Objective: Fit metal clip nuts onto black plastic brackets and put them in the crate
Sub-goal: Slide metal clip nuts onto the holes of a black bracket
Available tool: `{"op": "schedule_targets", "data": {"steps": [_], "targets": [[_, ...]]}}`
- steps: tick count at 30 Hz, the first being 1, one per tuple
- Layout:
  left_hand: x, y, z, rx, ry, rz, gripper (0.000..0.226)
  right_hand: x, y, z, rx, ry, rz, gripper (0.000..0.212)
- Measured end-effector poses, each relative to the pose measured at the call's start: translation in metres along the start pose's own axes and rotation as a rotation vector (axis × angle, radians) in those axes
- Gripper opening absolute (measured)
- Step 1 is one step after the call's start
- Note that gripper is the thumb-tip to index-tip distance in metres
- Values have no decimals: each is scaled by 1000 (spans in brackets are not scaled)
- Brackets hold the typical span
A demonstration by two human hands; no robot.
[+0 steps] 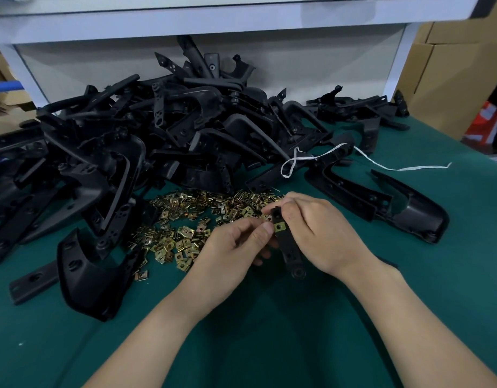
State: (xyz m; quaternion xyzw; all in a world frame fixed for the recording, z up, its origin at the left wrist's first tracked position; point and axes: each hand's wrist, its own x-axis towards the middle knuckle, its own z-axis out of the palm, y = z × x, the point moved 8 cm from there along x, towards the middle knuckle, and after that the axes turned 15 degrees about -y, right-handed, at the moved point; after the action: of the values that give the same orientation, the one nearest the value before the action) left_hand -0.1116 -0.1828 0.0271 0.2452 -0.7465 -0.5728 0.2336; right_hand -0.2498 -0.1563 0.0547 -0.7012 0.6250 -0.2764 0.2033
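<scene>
A green-covered table [269,345] runs out to a white shelf [213,21] at the far edge, with cardboard boxes [451,79] at far right. A big heap of black brackets [157,130] fills the far left and centre, all apparently waiting for nuts. A white cord [381,163] trails to its right. Nearer lies a wide scatter of brassy clip nuts [185,219]. In front of it the right hand [320,231] grips the top end of a narrow bracket [290,252], while the left hand [230,253] pinches a clip nut [278,227] seated on its edge. No crate is in view and no finished pieces can be made out, so most of the work looks to remain
</scene>
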Motion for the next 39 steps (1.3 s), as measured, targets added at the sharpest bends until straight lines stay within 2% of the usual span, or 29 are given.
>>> {"op": "schedule_targets", "data": {"steps": [13, 17, 23, 33, 39], "targets": [[-1, 1, 2, -7, -8, 24, 30, -1, -4, 0, 24, 15, -31, 51], [-1, 1, 3, -45, -18, 19, 38, -1, -4, 0, 13, 25, -39, 57], [-1, 3, 3, -53, -39, 31, 32, -3, -2, -5, 35, 95, -71, 62], [-1, 2, 3, -44, -33, 34, 33, -3, -1, -6, 19, 107, -39, 59], [-2, 2, 4, -47, -51, 32, 30, -2, -1, -5, -30, 79, 10, 72]]}}
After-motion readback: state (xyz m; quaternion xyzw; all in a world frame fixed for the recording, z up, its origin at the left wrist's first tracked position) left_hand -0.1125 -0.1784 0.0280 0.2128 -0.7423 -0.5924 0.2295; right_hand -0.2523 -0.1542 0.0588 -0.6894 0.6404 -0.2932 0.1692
